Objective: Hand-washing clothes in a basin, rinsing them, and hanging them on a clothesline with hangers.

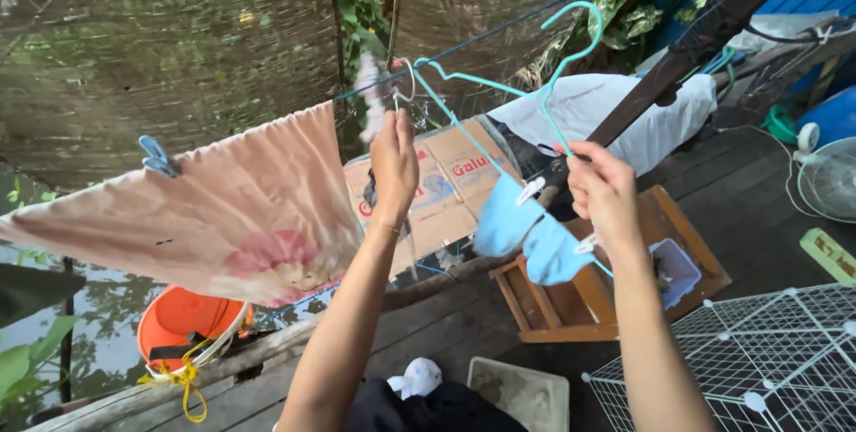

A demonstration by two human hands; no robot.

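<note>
My left hand point(393, 163) is raised to the clothesline point(481, 38) and pinches a thin wire hook point(403, 84) there. My right hand point(603, 189) grips the lower bar of a teal clothes hanger point(553, 75) whose hook rests over the line. A light blue cloth point(526, 236) hangs from that hanger, held by white clips. To the left, a pink cloth point(241, 209) is pegged on the line with a blue clothespin point(157, 157).
An orange bucket point(183, 323) with a yellow cord sits at the deck edge above water. Cardboard boxes point(446, 182), a wooden stool point(588, 307), a white wire grid point(758, 361), a fan point(829, 178) and a dark slanted post point(687, 49) surround me.
</note>
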